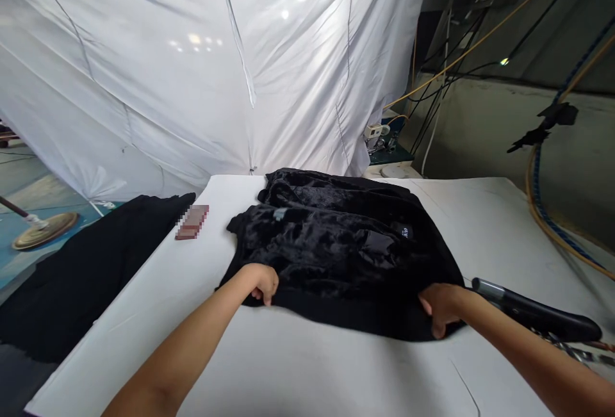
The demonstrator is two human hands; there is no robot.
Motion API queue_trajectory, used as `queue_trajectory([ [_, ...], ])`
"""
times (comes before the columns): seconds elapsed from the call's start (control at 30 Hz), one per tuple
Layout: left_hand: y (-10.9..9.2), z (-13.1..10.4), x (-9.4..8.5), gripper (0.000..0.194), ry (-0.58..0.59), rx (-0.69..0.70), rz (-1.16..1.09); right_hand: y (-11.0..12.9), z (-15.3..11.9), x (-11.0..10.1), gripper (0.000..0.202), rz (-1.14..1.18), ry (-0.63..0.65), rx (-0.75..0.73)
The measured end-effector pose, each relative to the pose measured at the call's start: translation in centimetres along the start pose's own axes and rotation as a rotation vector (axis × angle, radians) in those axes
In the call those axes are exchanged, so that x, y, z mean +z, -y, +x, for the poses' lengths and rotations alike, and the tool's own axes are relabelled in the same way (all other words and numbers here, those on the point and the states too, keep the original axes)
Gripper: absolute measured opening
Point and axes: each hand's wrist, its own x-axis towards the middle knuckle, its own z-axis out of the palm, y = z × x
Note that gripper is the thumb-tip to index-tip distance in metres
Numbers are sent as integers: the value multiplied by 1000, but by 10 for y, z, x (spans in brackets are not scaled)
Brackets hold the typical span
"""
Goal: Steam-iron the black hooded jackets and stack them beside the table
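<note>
A black plush garment lies spread on the white table, with a small light patch near its upper left and a dark label at its right. At its near left edge, my left hand is closed on the cloth, fingers curled down. My right hand pinches the near right corner of the same garment. Between the two hands the front edge runs slightly slack along the tabletop.
Dark cloth hangs beside the table's left edge, near a blurred reddish item. A black-handled tool lies at the right. White sheeting hangs behind; cables and hoses hang at the right.
</note>
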Motion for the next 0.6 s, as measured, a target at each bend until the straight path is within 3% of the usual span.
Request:
queue_trajectory([
  [0.03, -3, 4, 8, 18, -11, 84, -91, 7, -1, 5, 20, 25, 134, 23],
  [0.07, -5, 7, 15, 23, -115, 175, -167, 14, -1, 7, 20, 32, 183, 40],
  [0.1, -8, 11, 23, 29, -284, 250, -212, 21, -2, 8, 28, 25, 129, 54],
  [0.13, -11, 16, 30, 37, -462, 283, -228, 27, -1, 9, 37, 26, -27, 76],
  [0.2, -18, 28, 42, 55, -669, 235, -209, 41, 6, 13, 51, 28, -304, 145],
  [0.23, -21, 35, 47, 65, -680, 181, -192, 47, 12, 17, 57, 42, -354, 188],
  [0.33, -26, 60, 47, 82, -625, 10, -155, 63, 41, 30, 72, 104, -310, 312],
  [0.4, -26, 76, 35, 84, -654, -73, -142, 69, 65, 37, 78, 112, -325, 389],
  [0.5, -22, 92, 13, 84, -706, -135, -130, 71, 92, 46, 80, 90, -447, 436],
  [0.6, -20, 97, 12, 83, -728, -132, -108, 68, 92, 66, 78, 36, -548, 396],
])
